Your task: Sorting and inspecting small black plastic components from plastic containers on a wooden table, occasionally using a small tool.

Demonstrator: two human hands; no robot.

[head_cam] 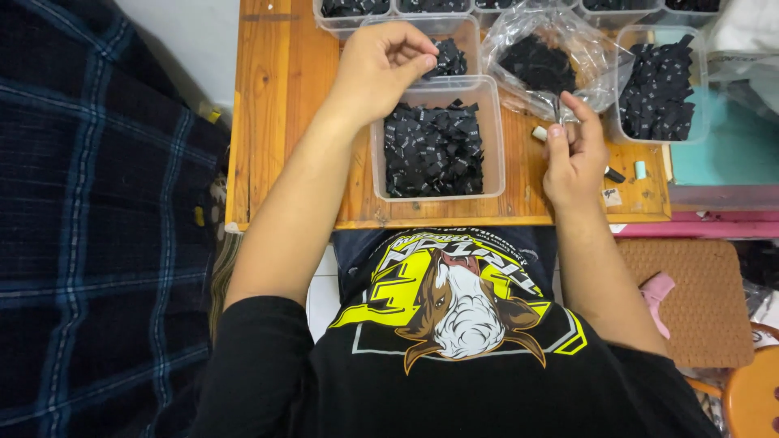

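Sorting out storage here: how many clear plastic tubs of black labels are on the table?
8, maybe more out of frame: one central, one behind it, one at right, and five cut off along the top edge.

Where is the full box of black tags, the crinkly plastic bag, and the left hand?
box of black tags (497,138), head view, on its clear right wall.
plastic bag (505,50), head view, on its clear crinkled left side.
left hand (381,69), head view, on the back of the hand.

Even indoor light, sharp, soft shadows
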